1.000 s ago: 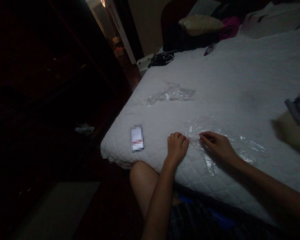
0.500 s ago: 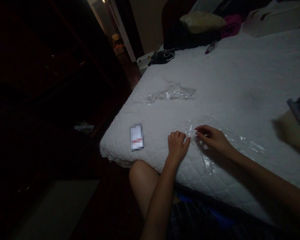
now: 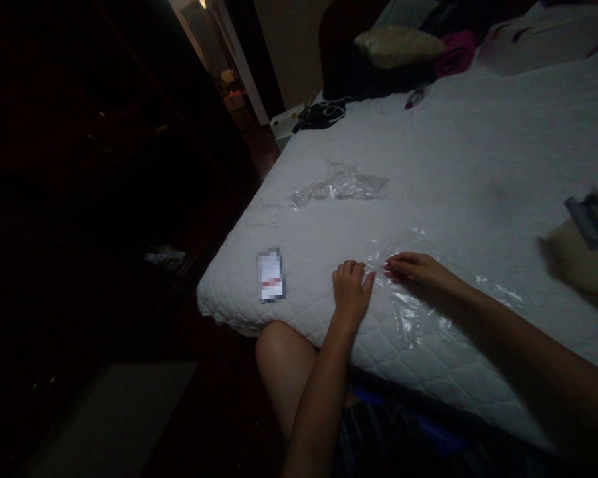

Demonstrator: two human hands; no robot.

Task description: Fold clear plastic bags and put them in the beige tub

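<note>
Both hands rest knuckles-up, left hand (image 3: 349,287) loosely curled, right hand (image 3: 412,268) flat on plastic sheet (image 3: 413,312).

Dim, grainy frame. Light enters from doorway (image 3: 214,60) at 11 o'clock; left half black; plastic sheet (image 3: 413,292) glints.

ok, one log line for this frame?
left hand: curled on clear plastic bag edge | right hand: fingertips on it | bag: flat on white quilted mattress
</note>
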